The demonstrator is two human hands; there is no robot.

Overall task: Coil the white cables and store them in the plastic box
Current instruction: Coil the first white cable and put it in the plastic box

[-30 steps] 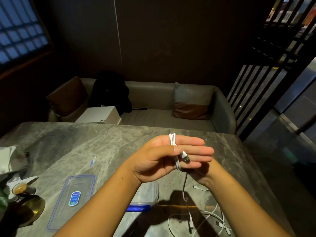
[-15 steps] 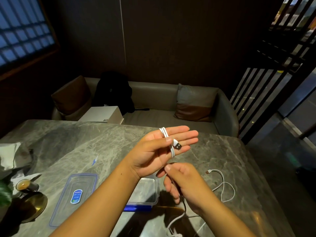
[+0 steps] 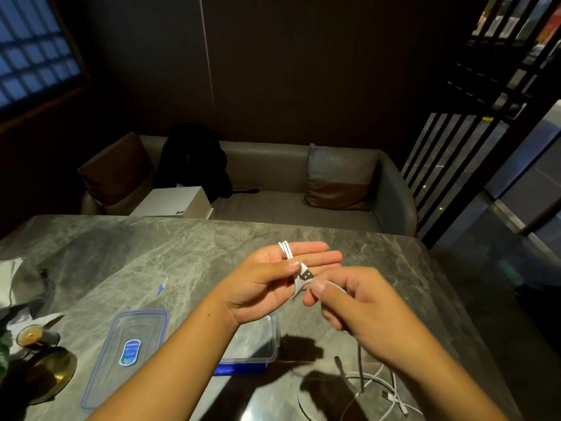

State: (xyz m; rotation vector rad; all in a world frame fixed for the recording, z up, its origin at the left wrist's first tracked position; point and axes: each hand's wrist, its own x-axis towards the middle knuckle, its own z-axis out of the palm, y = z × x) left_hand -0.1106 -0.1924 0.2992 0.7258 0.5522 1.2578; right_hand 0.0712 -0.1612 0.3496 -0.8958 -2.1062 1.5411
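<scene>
Clearly I'm early in the job: one white cable point(image 3: 288, 253) is partly looped round my left hand point(image 3: 273, 281), fingers spread flat, thumb pinning the USB plug point(image 3: 306, 274) against them. At 3 o'clock of it, my right hand point(image 3: 361, 311) pinches the trailing run, feeding slack. The plastic box point(image 3: 258, 344) sits on the table point(image 3: 182, 247) at 6 o'clock below my wrists, seemingly empty, its lid point(image 3: 127, 354) off at 8 o'clock. More loose cables point(image 3: 379, 387) wait uncoiled at 5 o'clock.
</scene>
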